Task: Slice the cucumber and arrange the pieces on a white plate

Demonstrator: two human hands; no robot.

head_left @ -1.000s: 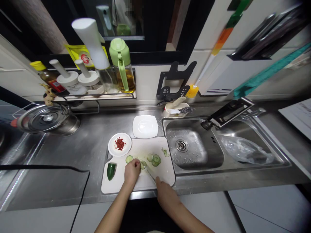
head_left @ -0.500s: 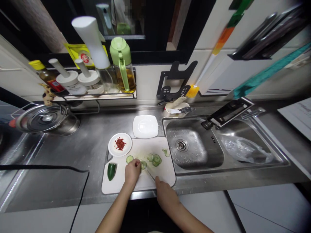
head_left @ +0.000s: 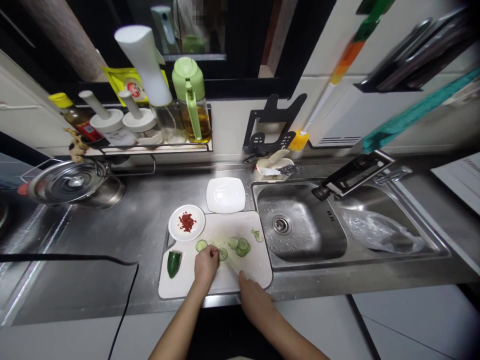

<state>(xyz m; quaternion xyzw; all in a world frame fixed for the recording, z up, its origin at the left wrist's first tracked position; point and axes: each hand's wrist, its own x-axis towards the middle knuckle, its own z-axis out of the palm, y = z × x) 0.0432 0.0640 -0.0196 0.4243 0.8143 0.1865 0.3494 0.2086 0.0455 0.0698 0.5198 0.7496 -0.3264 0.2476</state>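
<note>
On a white cutting board my left hand is closed, its fingertips pinched at a cucumber piece whose pale round face shows on their right. My right hand grips a knife by its handle, the thin blade slanting up and left toward that piece. Several cucumber slices overlap to the right of the blade. Another cucumber slice lies flat just beyond my left hand. A dark green cucumber chunk rests at the board's left side. Green scraps lie near the upper right corner.
A round plate with chopped red bits overlaps the board's upper left corner. Behind the board stands a white square dish. The sink borders the right side. A lidded pot and a bottle rack are at left.
The whole view has shifted slightly to the right. Both hands, the knife and the cucumber pieces keep almost the same places on the board.
</note>
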